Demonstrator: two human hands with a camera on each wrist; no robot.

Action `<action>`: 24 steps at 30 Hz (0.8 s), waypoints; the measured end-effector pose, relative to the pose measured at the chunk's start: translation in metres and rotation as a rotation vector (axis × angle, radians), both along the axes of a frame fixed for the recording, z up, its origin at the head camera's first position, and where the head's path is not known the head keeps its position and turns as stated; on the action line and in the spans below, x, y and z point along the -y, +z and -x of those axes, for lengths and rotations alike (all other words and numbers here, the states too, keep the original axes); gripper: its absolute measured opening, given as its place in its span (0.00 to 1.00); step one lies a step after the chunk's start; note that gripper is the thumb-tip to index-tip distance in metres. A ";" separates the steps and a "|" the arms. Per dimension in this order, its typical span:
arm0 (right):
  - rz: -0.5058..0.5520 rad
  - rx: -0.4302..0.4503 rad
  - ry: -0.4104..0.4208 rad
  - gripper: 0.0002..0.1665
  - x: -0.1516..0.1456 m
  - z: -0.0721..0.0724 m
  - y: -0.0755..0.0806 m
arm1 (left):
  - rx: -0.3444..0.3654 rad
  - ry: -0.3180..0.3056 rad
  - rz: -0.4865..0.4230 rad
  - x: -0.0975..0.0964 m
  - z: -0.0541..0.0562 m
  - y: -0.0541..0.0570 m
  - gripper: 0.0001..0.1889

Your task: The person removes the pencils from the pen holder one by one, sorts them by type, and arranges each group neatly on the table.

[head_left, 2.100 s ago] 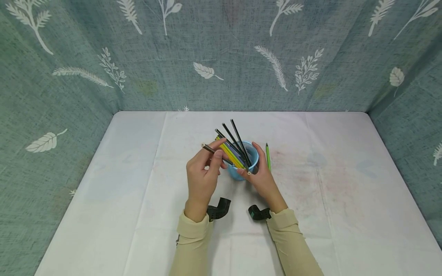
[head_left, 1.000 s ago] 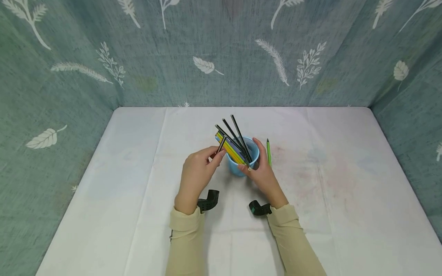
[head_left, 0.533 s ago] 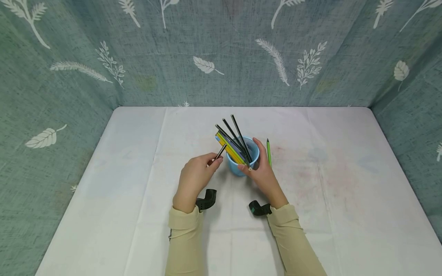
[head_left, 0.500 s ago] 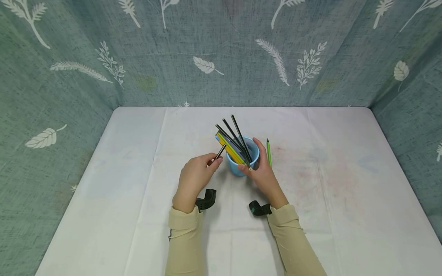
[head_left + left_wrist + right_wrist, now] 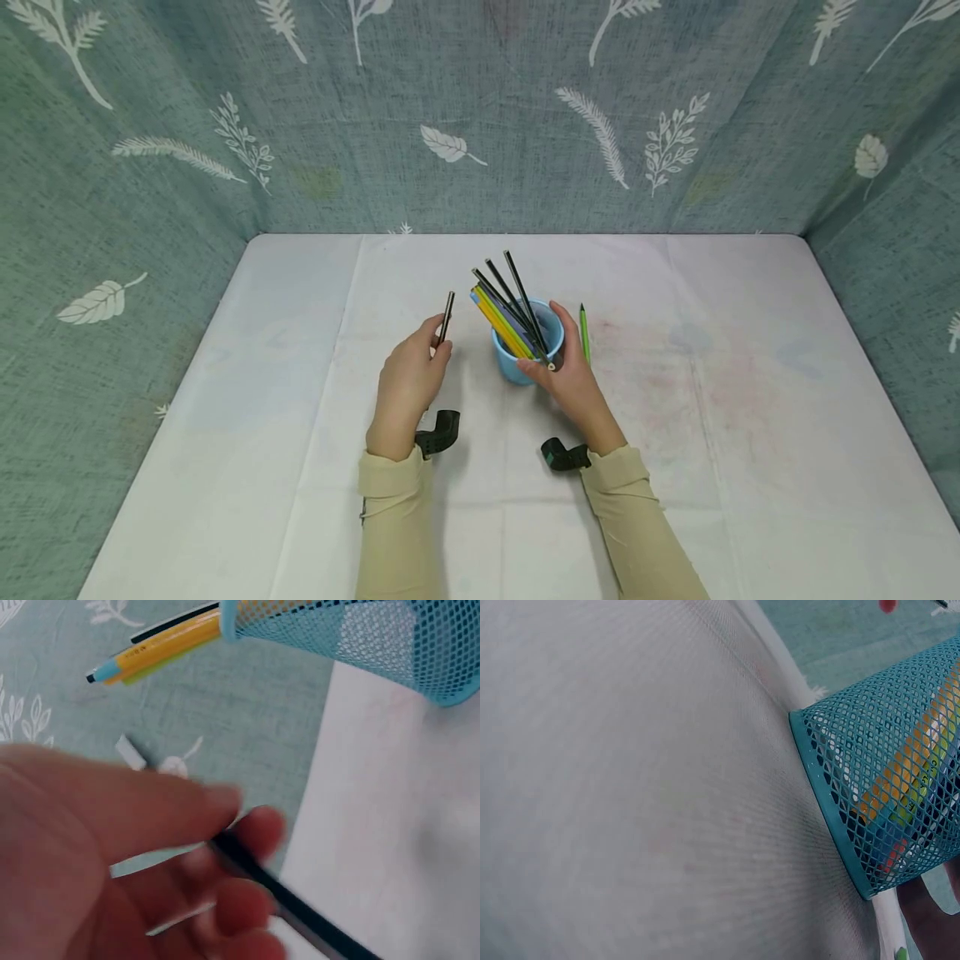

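the left hand (image 5: pixel 408 385) pinches a black pencil (image 5: pixel 447 317) in its grip, just left of the blue mesh pencil cup (image 5: pixel 525 360) on the counter (image 5: pixel 750 433). the right hand (image 5: pixel 572 377) curls round the cup, steadying it. the step looks like pulling pencils out; laying this one down seems next.

Head camera looks forward and down over the white cloth-covered table (image 5: pixel 675 400); both wrist cameras sit close — all three views share the blue mesh pen cup (image 5: pixel 525 367) (image 5: pixel 375 637) (image 5: pixel 885 787).
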State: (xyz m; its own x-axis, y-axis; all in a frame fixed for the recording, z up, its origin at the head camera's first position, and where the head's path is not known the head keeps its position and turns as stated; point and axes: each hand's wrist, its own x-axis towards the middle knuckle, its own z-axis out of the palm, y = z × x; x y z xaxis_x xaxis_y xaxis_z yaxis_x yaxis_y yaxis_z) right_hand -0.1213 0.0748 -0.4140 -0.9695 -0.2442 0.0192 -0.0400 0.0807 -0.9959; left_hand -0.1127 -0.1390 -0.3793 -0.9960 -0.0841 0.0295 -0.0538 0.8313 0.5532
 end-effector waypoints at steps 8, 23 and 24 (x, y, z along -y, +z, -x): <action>0.005 -0.001 0.002 0.51 0.000 0.001 -0.001 | -0.127 0.061 -0.099 0.003 0.008 -0.014 0.27; 0.006 -0.002 -0.002 0.51 0.000 0.000 -0.001 | -0.220 0.081 -0.130 0.007 0.022 -0.060 0.26; 0.003 -0.001 -0.002 0.51 0.001 0.000 -0.001 | -0.223 0.083 -0.122 0.007 0.023 -0.062 0.24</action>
